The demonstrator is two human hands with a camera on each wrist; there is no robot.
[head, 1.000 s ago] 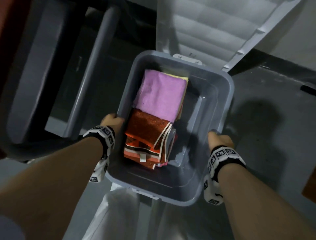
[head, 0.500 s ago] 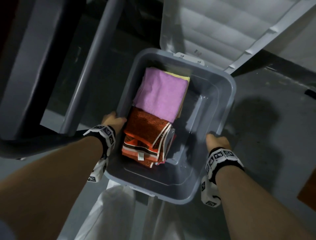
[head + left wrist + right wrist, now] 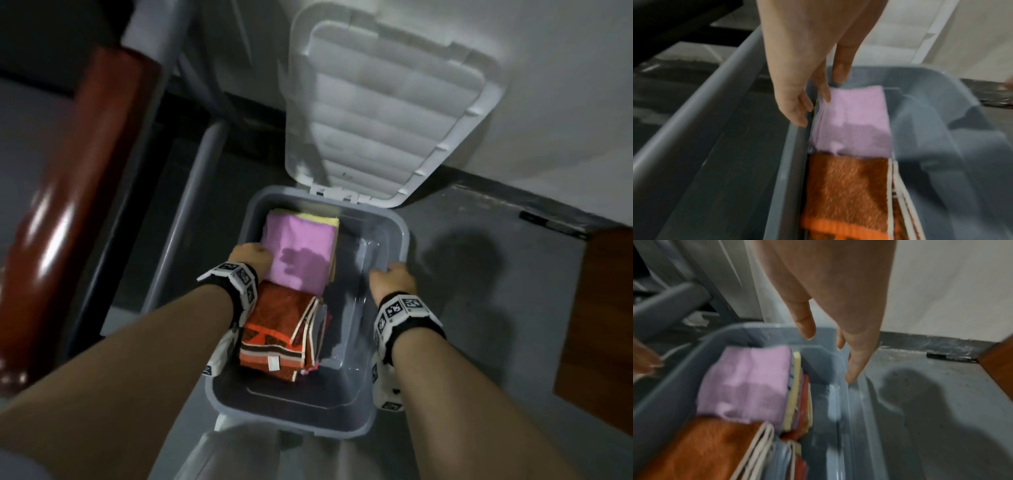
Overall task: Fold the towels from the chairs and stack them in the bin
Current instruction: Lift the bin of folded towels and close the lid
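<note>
A grey plastic bin (image 3: 291, 425) stands on the floor with its white lid (image 3: 376, 102) hinged open against the wall. Inside, along the left wall, lie two stacks of folded towels: a pink towel (image 3: 301, 253) tops the far stack, an orange patterned towel (image 3: 281, 329) the near one. My left hand (image 3: 251, 255) hangs over the left rim (image 3: 785, 178), fingers relaxed, fingertips touching the pink towel's (image 3: 855, 120) left edge. My right hand (image 3: 392, 277) is at the right rim, fingers (image 3: 853, 374) straight, touching the bin wall (image 3: 851, 418). Neither holds anything.
A chair with a glossy red-brown rail (image 3: 68, 192) and grey tube legs (image 3: 191, 212) stands close on the left. A wooden piece of furniture (image 3: 603, 325) stands at the right. A small dark object (image 3: 548, 222) lies by the wall. My light trousers (image 3: 233, 455) show below the bin.
Both hands have let go of the bin's rims and slid forward along its sides. The left hand now touches the pink towel. The view tilted up, so the lid shows fully.
</note>
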